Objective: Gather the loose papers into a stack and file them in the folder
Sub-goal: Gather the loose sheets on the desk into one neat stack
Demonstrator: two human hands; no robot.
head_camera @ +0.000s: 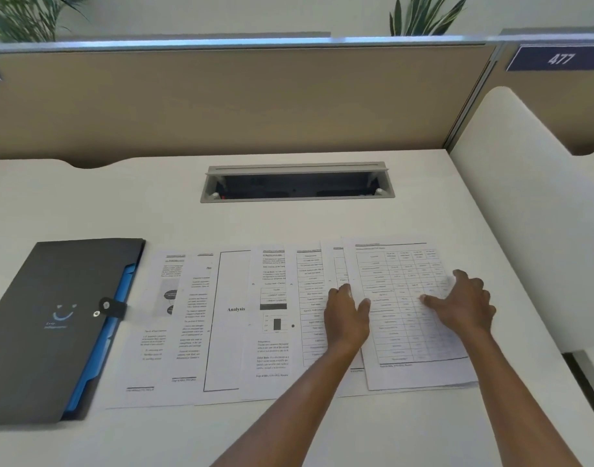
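Observation:
Several printed sheets (228,325) lie fanned in an overlapping row across the white desk (174,210). The rightmost sheet, a table page (403,318), lies on top at the right end. My right hand (464,301) rests flat on that page, fingers spread. My left hand (347,315) sits at the page's left edge, with the thumb on the page and the fingers curled at the edge. A closed dark grey folder (43,328) with blue inner pockets and a snap strap lies at the far left, beside the leftmost sheet.
An open cable tray (297,182) is sunk into the desk behind the papers. A tan partition (221,102) closes the back. A white side panel (524,197) rises at the right. Plants stand behind the partition.

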